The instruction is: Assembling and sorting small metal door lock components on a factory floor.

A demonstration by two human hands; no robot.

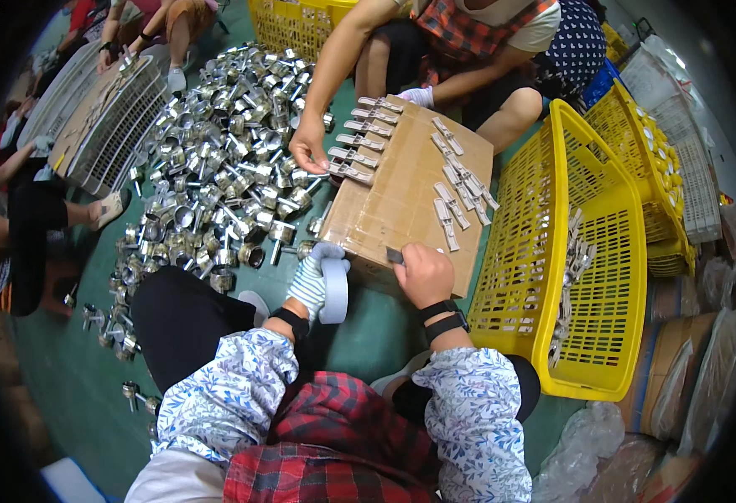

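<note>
Where cardboard box (401,201) lies, green floor (74,377) shows.

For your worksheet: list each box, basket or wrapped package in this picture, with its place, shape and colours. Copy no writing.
Cardboard box: centre, flat, brown, metal pieces laid on top.
Yellow basket: right of it, slotted plastic, rectangular.
More yellow baskets: far right, stacked.
Wrapped bundles: lower right, brown under clear film.
Tape roll: left hand, whitish ring.

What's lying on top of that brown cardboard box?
On the cardboard box lie rows of small metal clips, and another person's hand reaches them. Its contents are hidden.
</note>
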